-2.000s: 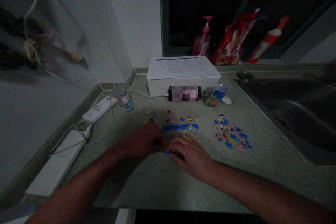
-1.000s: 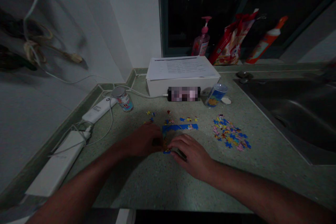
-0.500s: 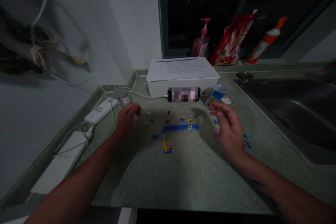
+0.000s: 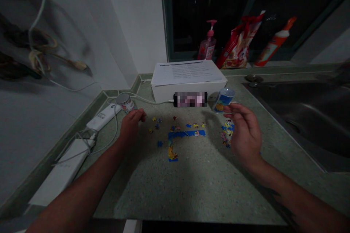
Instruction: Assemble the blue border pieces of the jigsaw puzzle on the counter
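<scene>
My left hand (image 4: 133,123) is closed, thumb against curled fingers, just in front of a small jar with a metal lid (image 4: 126,102). Whether anything is between those fingers cannot be seen. My right hand (image 4: 246,133) hovers with loosely bent fingers, nothing visible in it, beside a heap of jigsaw pieces (image 4: 226,129), part of which it hides. Behind it stands a clear-topped can with a blue and yellow picture (image 4: 224,99). Between my hands lies a partly joined jigsaw corner (image 4: 186,133), its blue strip on top and a yellow side running down. Several loose pieces (image 4: 156,126) lie around it.
A phone (image 4: 190,99) on a cable leans against a white box (image 4: 164,91) with printed paper on top. White power strips (image 4: 64,169) and cords line the left edge. The sink (image 4: 300,116) is on the right. A pump bottle (image 4: 207,45) stands behind.
My right hand has shifted slightly to the right, uncovering more of the heap of pieces and covering the white disc by the can. My left hand stays by the jar.
</scene>
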The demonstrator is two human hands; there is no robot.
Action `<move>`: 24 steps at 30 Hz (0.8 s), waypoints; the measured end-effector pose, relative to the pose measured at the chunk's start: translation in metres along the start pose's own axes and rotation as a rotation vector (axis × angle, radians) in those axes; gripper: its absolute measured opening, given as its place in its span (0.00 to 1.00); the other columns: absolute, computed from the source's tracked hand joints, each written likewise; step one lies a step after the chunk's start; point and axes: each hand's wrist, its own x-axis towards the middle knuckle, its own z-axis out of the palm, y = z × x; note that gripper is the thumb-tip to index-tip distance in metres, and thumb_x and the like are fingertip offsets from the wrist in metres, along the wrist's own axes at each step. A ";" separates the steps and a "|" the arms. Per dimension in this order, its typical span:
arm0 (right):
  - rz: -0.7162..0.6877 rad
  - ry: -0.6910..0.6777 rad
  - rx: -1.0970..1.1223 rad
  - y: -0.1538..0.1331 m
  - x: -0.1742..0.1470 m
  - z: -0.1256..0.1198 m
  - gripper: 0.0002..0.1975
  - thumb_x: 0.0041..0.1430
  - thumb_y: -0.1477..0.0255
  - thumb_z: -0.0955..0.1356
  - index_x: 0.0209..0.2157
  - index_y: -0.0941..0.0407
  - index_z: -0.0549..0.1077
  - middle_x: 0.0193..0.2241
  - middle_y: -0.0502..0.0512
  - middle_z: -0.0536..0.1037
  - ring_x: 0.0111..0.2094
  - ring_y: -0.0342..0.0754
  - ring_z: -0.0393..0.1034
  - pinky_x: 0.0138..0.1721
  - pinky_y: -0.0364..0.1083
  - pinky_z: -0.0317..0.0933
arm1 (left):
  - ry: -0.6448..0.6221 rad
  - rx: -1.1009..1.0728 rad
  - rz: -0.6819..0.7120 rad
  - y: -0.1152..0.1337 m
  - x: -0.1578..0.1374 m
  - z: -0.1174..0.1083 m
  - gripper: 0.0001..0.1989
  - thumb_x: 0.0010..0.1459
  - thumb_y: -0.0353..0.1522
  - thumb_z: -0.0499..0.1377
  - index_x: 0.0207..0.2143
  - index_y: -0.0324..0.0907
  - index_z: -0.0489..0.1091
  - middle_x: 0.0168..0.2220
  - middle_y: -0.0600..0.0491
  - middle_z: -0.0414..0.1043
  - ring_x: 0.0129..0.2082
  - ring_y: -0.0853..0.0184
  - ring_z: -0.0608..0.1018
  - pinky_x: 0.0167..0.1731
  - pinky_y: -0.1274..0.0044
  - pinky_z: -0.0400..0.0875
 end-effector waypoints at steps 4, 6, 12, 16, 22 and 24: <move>-0.014 0.002 -0.025 -0.004 -0.001 0.001 0.13 0.76 0.61 0.69 0.56 0.48 0.79 0.52 0.59 0.83 0.51 0.59 0.80 0.58 0.66 0.72 | -0.004 -0.015 0.006 -0.003 0.001 0.001 0.19 0.62 0.48 0.59 0.25 0.46 0.71 0.27 0.52 0.73 0.33 0.59 0.76 0.41 0.69 0.70; -0.031 -0.006 -0.042 -0.005 -0.002 0.002 0.12 0.77 0.61 0.68 0.56 0.48 0.79 0.52 0.60 0.83 0.51 0.58 0.80 0.56 0.66 0.74 | -0.006 0.007 0.013 -0.001 0.000 0.000 0.19 0.62 0.48 0.58 0.24 0.46 0.72 0.27 0.51 0.74 0.33 0.58 0.76 0.42 0.68 0.70; -0.064 -0.016 -0.043 -0.008 -0.003 0.004 0.12 0.77 0.62 0.68 0.55 0.48 0.79 0.51 0.60 0.83 0.51 0.58 0.80 0.53 0.65 0.76 | -0.052 0.028 0.008 0.010 -0.004 -0.001 0.18 0.63 0.46 0.58 0.25 0.45 0.73 0.28 0.50 0.75 0.34 0.58 0.77 0.41 0.69 0.73; -0.054 -0.005 -0.035 -0.008 -0.003 0.004 0.12 0.76 0.62 0.68 0.54 0.49 0.79 0.51 0.60 0.83 0.51 0.58 0.80 0.54 0.65 0.75 | -0.066 -0.049 -0.049 0.010 -0.003 0.000 0.16 0.60 0.45 0.59 0.28 0.43 0.75 0.30 0.49 0.76 0.34 0.58 0.77 0.41 0.68 0.76; -0.044 0.015 -0.021 -0.006 -0.001 0.002 0.13 0.76 0.62 0.68 0.55 0.49 0.79 0.51 0.60 0.83 0.51 0.59 0.79 0.57 0.66 0.73 | -0.032 -0.037 -0.044 0.003 0.002 -0.001 0.13 0.59 0.42 0.59 0.27 0.44 0.75 0.30 0.49 0.74 0.33 0.59 0.76 0.40 0.68 0.77; -0.040 0.015 -0.029 -0.006 0.000 0.001 0.13 0.76 0.62 0.68 0.55 0.49 0.79 0.51 0.60 0.83 0.51 0.59 0.80 0.57 0.66 0.73 | -0.010 -0.020 -0.018 0.003 0.001 -0.002 0.12 0.58 0.40 0.59 0.26 0.45 0.74 0.29 0.50 0.74 0.33 0.59 0.75 0.40 0.69 0.76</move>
